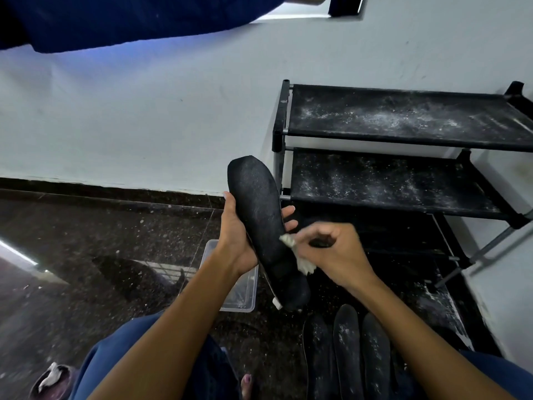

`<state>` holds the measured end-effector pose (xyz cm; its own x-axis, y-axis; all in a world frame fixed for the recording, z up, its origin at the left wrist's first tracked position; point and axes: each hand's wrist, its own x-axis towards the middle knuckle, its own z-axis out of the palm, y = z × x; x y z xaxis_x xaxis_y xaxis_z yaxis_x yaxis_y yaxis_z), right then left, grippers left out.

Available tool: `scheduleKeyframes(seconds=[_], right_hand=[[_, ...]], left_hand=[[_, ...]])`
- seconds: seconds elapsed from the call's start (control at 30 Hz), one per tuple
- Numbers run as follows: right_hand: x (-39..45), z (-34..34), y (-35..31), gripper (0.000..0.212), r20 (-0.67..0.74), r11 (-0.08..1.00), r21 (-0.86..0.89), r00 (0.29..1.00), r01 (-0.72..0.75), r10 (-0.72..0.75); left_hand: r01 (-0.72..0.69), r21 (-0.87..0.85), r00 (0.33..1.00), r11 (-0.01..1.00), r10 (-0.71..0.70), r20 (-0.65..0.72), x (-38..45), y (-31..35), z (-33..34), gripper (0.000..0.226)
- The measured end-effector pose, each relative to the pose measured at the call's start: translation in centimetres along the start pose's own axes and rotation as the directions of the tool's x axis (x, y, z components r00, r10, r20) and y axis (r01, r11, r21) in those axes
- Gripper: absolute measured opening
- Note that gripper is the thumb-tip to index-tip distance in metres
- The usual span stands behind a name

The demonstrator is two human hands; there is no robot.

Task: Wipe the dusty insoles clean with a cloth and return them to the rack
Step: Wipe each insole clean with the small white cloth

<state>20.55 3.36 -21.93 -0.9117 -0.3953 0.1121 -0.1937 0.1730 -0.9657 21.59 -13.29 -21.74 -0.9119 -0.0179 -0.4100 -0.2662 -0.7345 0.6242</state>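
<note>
My left hand grips a black insole from behind, toe end pointing up and heel end down toward my lap. My right hand pinches a small white cloth and presses it against the insole's right edge near the middle. Three more dusty black insoles lie side by side on the floor below my right arm. The black shoe rack stands to the right against the wall, its fabric shelves speckled with white dust.
A clear plastic container sits on the dark speckled floor under my left wrist. White powder is scattered on the floor beside the rack's lowest tier. At the bottom left stands a small bowl holding something white.
</note>
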Motion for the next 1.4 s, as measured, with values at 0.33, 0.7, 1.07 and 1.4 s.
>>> scheduleKeyframes(seconds=[0.33, 0.7, 1.07, 1.4], right_hand=[[-0.1, 2.3, 1.3, 0.017, 0.018, 0.775, -0.528, 0.916, 0.349, -0.400], [-2.1, 2.0, -0.8, 0.008, 0.247, 0.995, -0.036, 0.966, 0.093, -0.081], [-2.3, 3.2, -0.3, 0.007, 0.243, 0.983, -0.112, 0.963, 0.143, -0.112], [-1.0, 2.7, 1.1, 0.017, -0.048, 0.865, -0.413, 0.942, 0.285, -0.333]], left_hand=[[0.101, 0.134, 0.995, 0.986, -0.103, 0.004, 0.1, -1.7, 1.2, 0.088], [0.051, 0.061, 0.998, 0.997, -0.054, 0.044, -0.1, -0.7, 0.7, 0.091], [0.062, 0.057, 0.998, 0.996, -0.063, 0.020, 0.1, -1.2, 0.4, 0.090], [0.085, 0.172, 0.995, 0.981, -0.093, 0.040, 0.2, -2.3, 1.1, 0.086]])
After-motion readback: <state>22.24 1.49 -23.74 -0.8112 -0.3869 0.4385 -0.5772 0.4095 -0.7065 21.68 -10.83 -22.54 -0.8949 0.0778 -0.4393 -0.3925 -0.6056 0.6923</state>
